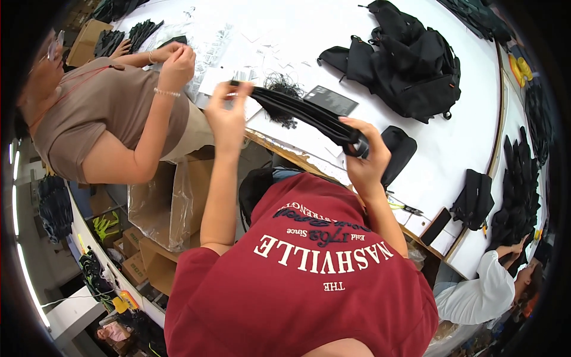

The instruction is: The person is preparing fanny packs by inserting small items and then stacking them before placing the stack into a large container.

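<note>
A long, narrow black fabric pouch (297, 113) is stretched between my two hands above the near edge of the white table. My left hand (227, 113) pinches its far-left end, slightly smeared by motion. Wrapped round the other end is my right hand (370, 152), its fingers on the top and side. A slit or fold runs along the pouch's length; what is inside cannot be made out. Another black pouch (399, 152) lies on the table right beside my right hand. Under the held pouch a tangle of black threads (284, 89) and a dark flat sheet (331, 100) show.
A heap of black bags (410, 65) covers the far right. Small snips (410, 209), a phone (436, 226) and black pieces (473, 199) lie right. At left, a co-worker (113, 119) stands close by a carton with a clear liner (157, 202). Another person (476, 291) works at right.
</note>
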The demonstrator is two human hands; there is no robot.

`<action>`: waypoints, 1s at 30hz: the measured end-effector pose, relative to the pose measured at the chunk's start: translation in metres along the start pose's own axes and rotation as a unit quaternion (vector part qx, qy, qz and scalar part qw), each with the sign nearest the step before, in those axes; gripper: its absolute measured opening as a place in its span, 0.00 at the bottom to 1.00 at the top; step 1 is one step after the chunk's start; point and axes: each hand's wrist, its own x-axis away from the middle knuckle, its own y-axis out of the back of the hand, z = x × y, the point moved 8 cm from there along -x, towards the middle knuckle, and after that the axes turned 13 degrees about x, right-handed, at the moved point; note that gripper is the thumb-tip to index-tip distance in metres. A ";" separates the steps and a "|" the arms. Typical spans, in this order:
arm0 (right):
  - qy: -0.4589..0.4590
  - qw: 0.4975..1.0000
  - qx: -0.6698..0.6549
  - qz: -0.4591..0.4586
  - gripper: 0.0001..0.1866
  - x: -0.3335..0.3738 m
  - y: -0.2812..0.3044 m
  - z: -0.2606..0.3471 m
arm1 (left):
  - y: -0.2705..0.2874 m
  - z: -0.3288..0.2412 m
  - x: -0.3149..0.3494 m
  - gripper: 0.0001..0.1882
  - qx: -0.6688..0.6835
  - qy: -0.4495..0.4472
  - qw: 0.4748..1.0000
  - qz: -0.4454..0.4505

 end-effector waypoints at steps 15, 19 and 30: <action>0.085 0.995 -0.005 -0.047 0.08 0.049 0.059 0.007 | -0.074 -0.090 0.086 0.18 -0.067 -0.318 0.890 0.320; 0.073 0.995 -0.033 -0.061 0.07 0.062 0.065 0.007 | -0.078 -0.103 0.096 0.16 -0.080 -0.351 0.871 0.335; -0.019 0.961 0.190 0.201 0.30 0.049 0.051 0.000 | -0.074 -0.118 0.104 0.07 -0.124 -0.397 0.820 0.393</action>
